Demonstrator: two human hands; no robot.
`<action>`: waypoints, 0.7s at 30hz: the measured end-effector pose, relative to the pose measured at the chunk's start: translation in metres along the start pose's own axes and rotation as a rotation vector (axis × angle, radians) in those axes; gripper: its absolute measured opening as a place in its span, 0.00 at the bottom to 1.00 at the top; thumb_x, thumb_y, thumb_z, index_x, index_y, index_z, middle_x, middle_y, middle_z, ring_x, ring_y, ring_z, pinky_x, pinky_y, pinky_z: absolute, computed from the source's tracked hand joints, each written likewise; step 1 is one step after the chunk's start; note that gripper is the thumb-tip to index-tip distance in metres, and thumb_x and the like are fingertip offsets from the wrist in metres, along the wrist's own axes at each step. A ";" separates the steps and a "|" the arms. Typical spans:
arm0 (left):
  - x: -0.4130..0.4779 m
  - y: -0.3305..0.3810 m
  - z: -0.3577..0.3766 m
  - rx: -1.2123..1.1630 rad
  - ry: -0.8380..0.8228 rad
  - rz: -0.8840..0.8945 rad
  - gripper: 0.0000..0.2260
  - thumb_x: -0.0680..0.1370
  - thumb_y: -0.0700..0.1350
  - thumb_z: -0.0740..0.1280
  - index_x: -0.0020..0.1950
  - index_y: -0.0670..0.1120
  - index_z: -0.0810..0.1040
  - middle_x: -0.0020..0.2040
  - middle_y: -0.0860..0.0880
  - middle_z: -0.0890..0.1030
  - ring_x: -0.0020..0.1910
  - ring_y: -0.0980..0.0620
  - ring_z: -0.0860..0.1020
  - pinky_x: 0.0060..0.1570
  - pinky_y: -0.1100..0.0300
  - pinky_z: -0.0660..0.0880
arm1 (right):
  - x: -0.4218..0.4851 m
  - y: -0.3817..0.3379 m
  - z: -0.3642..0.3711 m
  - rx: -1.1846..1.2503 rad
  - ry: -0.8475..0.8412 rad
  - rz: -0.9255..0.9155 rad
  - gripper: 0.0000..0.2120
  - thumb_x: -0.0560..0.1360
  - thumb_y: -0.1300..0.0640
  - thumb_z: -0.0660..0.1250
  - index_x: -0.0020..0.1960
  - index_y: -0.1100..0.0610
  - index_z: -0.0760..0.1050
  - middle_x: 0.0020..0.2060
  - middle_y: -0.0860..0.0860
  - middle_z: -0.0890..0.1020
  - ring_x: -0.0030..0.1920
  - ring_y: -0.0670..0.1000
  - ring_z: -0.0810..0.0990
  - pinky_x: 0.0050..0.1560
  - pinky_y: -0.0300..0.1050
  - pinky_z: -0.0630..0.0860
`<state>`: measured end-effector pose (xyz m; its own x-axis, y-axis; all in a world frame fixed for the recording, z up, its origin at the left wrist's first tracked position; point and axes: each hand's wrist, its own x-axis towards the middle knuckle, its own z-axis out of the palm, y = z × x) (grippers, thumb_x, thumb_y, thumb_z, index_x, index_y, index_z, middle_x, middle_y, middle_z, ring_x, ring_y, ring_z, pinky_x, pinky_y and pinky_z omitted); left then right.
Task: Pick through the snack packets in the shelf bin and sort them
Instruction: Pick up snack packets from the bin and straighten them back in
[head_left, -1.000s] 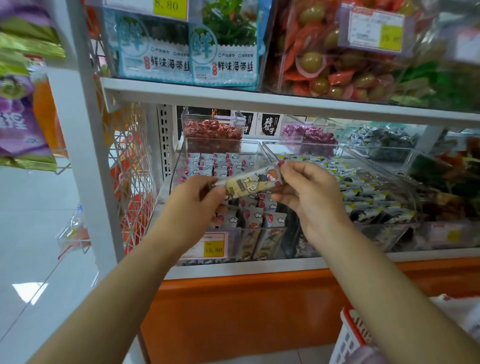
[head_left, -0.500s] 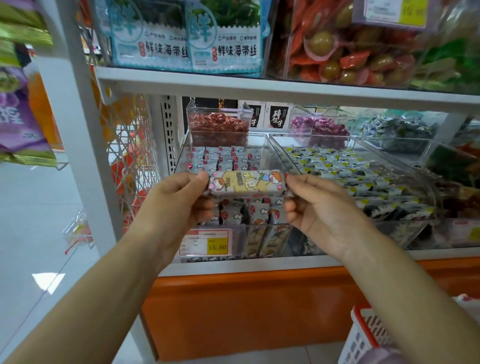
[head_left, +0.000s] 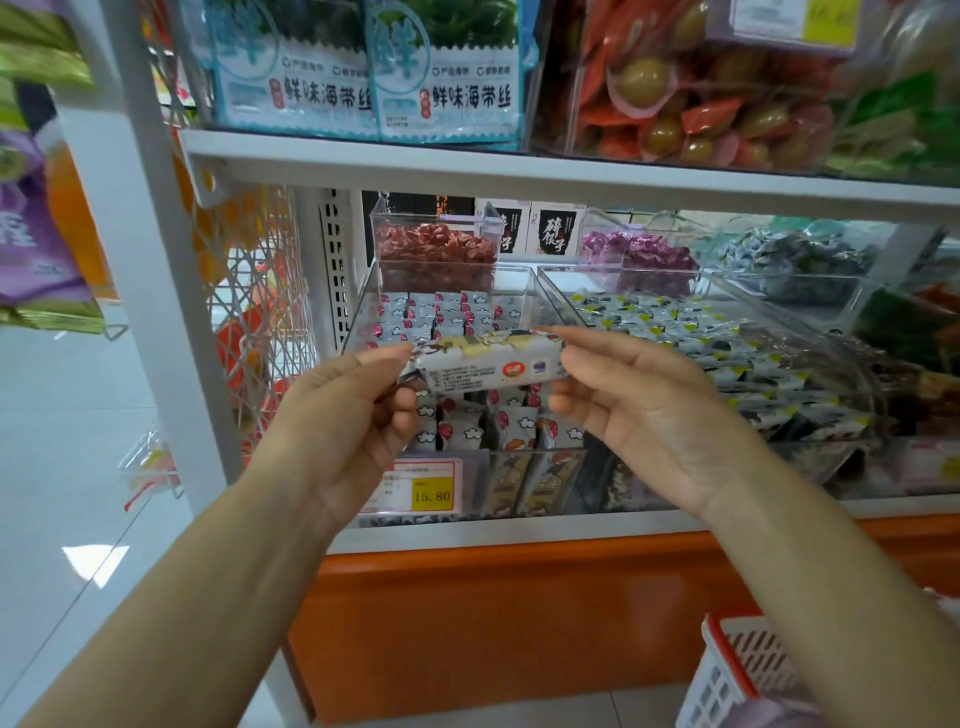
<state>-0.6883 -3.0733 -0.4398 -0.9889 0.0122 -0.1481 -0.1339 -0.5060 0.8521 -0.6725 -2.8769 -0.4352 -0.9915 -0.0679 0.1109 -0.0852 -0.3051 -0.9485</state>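
Snack packets (head_left: 467, 312) with red and white print fill the clear shelf bin (head_left: 358, 312) in front of me, on the lower shelf. I hold one long packet (head_left: 488, 366) out of the bin, about level, above its front half. My left hand (head_left: 337, 421) pinches the left end between the thumb and the curled fingers. My right hand (head_left: 644, 410) pinches the right end between the thumb and the first finger, with the palm turned toward me. The side with small printed text and a round red logo faces me, and a yellow picture side is turned upward. Just beside this bin, on the right, stands a second clear bin (head_left: 831, 353) with packets marked in yellow and black. Behind the first bin sits a small clear box (head_left: 436, 249) of red sweets. A price tag (head_left: 431, 493) reading 15.80 is on the front of the bin. A white basket (head_left: 727, 670) with a red rim is low at my right.
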 end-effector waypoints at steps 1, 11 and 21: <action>0.000 -0.001 0.000 -0.005 0.002 -0.002 0.06 0.78 0.38 0.62 0.42 0.42 0.75 0.25 0.49 0.74 0.21 0.59 0.70 0.19 0.70 0.68 | 0.000 0.000 0.000 -0.029 -0.002 -0.020 0.19 0.64 0.62 0.69 0.54 0.63 0.78 0.39 0.55 0.84 0.37 0.48 0.81 0.38 0.38 0.79; -0.010 -0.001 0.001 0.240 -0.255 0.175 0.13 0.64 0.47 0.70 0.43 0.41 0.79 0.43 0.43 0.83 0.39 0.53 0.82 0.38 0.66 0.78 | 0.001 0.002 0.002 0.025 0.147 -0.026 0.08 0.75 0.63 0.64 0.40 0.61 0.80 0.34 0.56 0.83 0.34 0.50 0.82 0.34 0.39 0.80; -0.006 -0.003 -0.007 0.376 -0.243 0.315 0.10 0.67 0.40 0.69 0.47 0.43 0.78 0.44 0.44 0.85 0.43 0.49 0.84 0.41 0.66 0.78 | 0.001 0.003 0.001 0.092 0.168 0.018 0.08 0.77 0.60 0.62 0.44 0.62 0.78 0.31 0.55 0.83 0.30 0.49 0.82 0.29 0.39 0.78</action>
<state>-0.6814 -3.0777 -0.4448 -0.9653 0.1317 0.2255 0.2012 -0.1752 0.9637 -0.6736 -2.8783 -0.4374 -0.9959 0.0827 0.0356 -0.0653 -0.3909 -0.9181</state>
